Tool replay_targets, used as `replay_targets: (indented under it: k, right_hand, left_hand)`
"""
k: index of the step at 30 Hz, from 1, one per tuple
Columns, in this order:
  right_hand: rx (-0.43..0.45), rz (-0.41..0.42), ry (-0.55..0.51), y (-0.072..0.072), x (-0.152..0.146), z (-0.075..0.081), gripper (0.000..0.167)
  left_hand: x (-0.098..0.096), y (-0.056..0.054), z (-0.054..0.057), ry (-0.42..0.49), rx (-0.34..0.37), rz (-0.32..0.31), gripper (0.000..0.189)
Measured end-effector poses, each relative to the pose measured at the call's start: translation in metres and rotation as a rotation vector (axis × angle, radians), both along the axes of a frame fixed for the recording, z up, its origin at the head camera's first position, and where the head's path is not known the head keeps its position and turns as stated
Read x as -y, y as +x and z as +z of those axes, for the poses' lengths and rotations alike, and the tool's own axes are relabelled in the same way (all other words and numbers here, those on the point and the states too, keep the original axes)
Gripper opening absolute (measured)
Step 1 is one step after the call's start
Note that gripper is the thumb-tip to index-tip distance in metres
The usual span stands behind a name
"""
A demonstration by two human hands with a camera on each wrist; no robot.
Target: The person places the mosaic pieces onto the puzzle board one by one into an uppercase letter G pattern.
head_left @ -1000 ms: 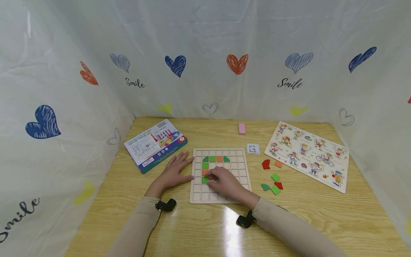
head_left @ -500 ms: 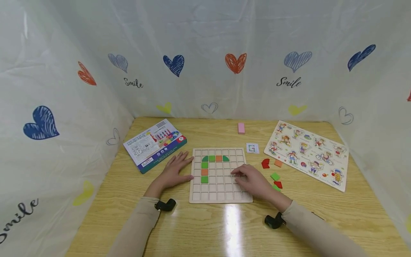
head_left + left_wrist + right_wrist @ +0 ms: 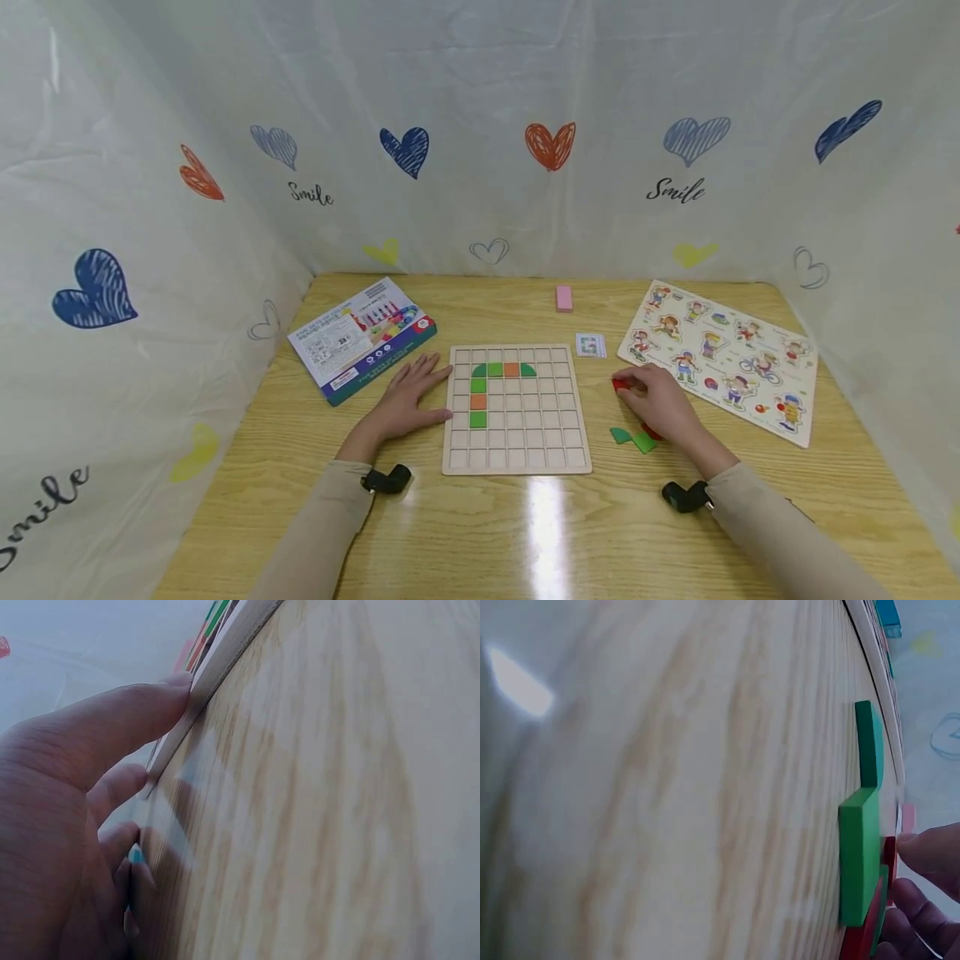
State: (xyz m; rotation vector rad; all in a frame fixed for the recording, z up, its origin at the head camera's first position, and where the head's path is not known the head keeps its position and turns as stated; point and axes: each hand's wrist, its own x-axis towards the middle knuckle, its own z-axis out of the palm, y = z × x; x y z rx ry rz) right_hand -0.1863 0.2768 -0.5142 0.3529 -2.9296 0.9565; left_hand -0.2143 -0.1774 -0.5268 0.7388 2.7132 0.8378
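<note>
Pale curtains [image 3: 480,75] printed with hearts and the word "Smile" are hanging across the top and both sides of the frame, behind a wooden table [image 3: 450,533]. At centre, a gridded board [image 3: 517,452] is lying flat, seven green and orange tiles [image 3: 478,402] forming a row near its far edge and a column running down its left part. Left of it, the left hand [image 3: 401,406] is resting palm down with fingers spread, its thumb touching the board's edge. Right of centre, the right hand [image 3: 662,404] is holding its fingers narrow, thumb and finger pinching a red piece [image 3: 619,384] low over the table; whether it is lifted, I cannot tell. Just below that hand, a dark green piece [image 3: 620,436], a light green square [image 3: 643,443] and another red piece [image 3: 651,432] are lying close together. A box [image 3: 352,346] is sitting at middle left, a small card [image 3: 591,346] and a pink block [image 3: 564,299] are lying above centre right, and a picture puzzle [image 3: 720,367] is slanting at right.
</note>
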Motion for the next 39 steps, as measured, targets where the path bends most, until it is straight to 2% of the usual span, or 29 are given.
replay_targets:
  k: [10,18,24,31,39]
  right_hand:
    - [-0.013,0.019,0.026,-0.002,0.001,-0.002,0.025]
    - [0.052,0.004,-0.025,-0.003,0.005,-0.003,0.019]
    - [0.04,0.014,-0.024,-0.003,0.007,-0.003,0.013]
    - [0.049,0.018,-0.012,0.0,0.007,0.001,0.015]
    - [0.032,0.053,-0.102,0.0,0.013,0.005,0.017]
  left_hand:
    - [-0.001,0.0,0.0,-0.008,-0.002,-0.005,0.083]
    - [-0.001,0.001,0.002,-0.014,0.004,-0.004,0.083]
    - [-0.001,0.001,0.002,0.003,-0.006,-0.007,0.082]
    - [-0.001,0.0,0.0,-0.009,0.001,0.001,0.084]
    - [-0.001,0.0,0.0,0.004,0.002,0.006,0.084]
